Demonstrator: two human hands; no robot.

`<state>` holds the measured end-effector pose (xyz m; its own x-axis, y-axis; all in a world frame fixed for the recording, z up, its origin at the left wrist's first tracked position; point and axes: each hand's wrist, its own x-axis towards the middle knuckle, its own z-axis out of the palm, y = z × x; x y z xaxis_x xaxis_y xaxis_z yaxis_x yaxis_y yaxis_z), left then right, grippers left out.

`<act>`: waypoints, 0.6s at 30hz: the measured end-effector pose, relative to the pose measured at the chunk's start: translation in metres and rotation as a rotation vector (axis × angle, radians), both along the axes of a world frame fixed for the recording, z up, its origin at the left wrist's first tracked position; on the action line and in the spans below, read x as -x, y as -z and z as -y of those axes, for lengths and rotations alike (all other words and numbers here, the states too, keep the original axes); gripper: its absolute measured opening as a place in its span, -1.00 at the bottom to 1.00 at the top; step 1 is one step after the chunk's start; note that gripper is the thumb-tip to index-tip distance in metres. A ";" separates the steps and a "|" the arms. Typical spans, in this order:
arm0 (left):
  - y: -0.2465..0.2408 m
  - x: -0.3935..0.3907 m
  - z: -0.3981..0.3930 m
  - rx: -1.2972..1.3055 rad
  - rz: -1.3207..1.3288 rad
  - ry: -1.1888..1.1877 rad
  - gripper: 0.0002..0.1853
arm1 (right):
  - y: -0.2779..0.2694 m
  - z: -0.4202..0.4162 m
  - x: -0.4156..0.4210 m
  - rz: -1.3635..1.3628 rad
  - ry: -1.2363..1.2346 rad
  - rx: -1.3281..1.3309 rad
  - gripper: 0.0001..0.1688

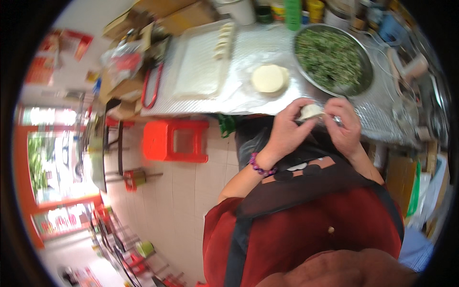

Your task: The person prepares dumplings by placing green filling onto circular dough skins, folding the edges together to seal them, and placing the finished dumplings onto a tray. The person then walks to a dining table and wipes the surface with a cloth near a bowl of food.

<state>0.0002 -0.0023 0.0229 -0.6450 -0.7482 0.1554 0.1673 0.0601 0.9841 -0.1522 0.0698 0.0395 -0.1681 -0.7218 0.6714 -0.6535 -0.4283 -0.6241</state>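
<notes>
My left hand is closed around a white folded dumpling at the table's front edge. My right hand pinches the dumpling's right end between thumb and fingers. Just beyond my left hand, a stack of round dough wrappers lies on clear plastic. A steel bowl of chopped green filling stands beyond my right hand. Farther left is a pale tray with a row of dumplings along its right side.
Red-handled scissors or a similar looped tool lie left of the tray. Cardboard boxes and containers line the back. A white cable runs right of the bowl. Below the table at left stands a red plastic stool.
</notes>
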 end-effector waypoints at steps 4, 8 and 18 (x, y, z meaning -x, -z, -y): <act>0.000 -0.014 0.023 0.082 0.014 -0.134 -0.64 | 0.007 -0.004 -0.003 0.076 0.003 -0.112 -0.55; -0.020 -0.063 0.093 0.145 -0.034 -0.428 -0.66 | 0.014 -0.002 -0.002 -0.006 -0.058 -0.141 -0.49; -0.008 -0.113 0.236 0.739 0.802 -0.501 -0.72 | 0.019 -0.006 -0.011 0.001 -0.094 -0.229 -0.62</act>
